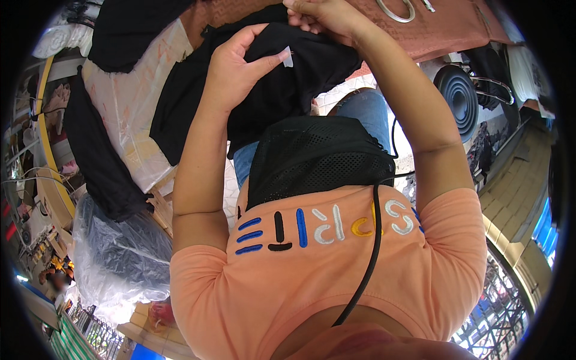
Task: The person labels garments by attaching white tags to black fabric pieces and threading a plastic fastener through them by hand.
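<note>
A black cloth garment (264,96) lies bunched over the table edge and hangs down toward my knees. My left hand (237,63) grips its upper part, thumb on top and the other fingers hidden beneath the cloth. At the thumb's tip is a small whitish tag or piece of tape (288,57); whether it is fixed to the cloth I cannot tell. Farther out, at the garment's far edge, my right hand (324,19) has its fingers curled and pressed together. What they pinch is cut off by the picture's top edge and too small to make out.
A reddish-brown cloth (432,30) covers the table, with a pale metal loop (399,9) on it. Left are a translucent plastic-covered board (129,96), another black garment piece (99,150) and a clear plastic bag (120,252). A dark round ribbed stool seat (457,103) stands right.
</note>
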### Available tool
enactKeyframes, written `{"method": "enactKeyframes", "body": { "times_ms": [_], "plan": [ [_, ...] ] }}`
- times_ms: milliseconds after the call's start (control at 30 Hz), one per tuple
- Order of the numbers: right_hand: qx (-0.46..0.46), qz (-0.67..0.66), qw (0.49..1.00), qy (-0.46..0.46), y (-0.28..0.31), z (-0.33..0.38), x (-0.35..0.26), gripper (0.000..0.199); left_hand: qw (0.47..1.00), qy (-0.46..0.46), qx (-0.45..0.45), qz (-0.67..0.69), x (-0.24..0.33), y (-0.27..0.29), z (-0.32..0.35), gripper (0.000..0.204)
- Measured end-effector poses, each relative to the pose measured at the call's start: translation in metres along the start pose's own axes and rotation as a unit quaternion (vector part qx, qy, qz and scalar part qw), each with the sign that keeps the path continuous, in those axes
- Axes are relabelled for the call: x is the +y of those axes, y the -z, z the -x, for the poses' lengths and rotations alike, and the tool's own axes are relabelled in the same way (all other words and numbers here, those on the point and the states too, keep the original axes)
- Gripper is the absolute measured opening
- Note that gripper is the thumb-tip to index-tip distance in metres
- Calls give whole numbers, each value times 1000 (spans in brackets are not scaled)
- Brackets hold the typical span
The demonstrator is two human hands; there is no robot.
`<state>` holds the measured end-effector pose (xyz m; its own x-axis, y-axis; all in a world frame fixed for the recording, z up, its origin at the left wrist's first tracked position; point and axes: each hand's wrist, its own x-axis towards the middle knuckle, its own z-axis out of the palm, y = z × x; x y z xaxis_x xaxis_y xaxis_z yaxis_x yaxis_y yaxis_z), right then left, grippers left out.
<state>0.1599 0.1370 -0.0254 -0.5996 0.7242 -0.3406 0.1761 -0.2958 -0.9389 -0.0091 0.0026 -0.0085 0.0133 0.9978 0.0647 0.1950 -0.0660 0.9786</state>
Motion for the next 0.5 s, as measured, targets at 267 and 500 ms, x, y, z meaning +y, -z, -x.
{"method": "enactKeyframes", "body": {
  "times_ms": [267, 500],
  "plan": [
    [-68, 245, 925, 281, -17, 27, -33, 38, 993, 49, -13, -105, 0, 6, -3, 34],
    [-143, 290, 941, 99, 3, 25, -24, 43, 994, 95, -56, 5, 8, 3, -4, 31]
  ]
}}
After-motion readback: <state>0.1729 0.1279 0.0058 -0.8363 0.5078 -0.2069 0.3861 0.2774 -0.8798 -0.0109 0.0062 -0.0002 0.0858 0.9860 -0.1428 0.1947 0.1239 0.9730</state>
